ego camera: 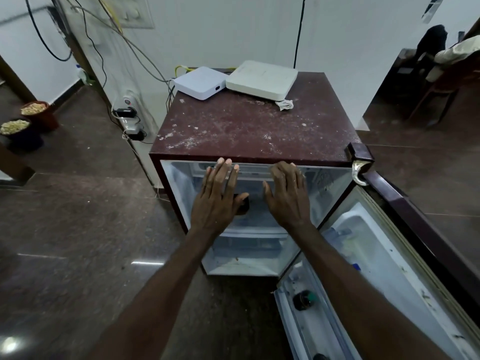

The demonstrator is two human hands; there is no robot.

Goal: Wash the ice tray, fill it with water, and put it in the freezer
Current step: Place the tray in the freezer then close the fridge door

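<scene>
Both flat, fingers straight, gripping nothing: left hand (pixel 218 201) and right hand (pixel 287 196) at the frosty translucent freezer flap (pixel 251 176) inside the small dusty maroon fridge (pixel 259 126), door (pixel 389 258) open.

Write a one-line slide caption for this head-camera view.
A person's left hand and right hand reach toward the top compartment of an open maroon fridge, door swung right.

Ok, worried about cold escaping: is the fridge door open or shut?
Open: the fridge door stands swung out to the right, its inner lining showing.
</scene>
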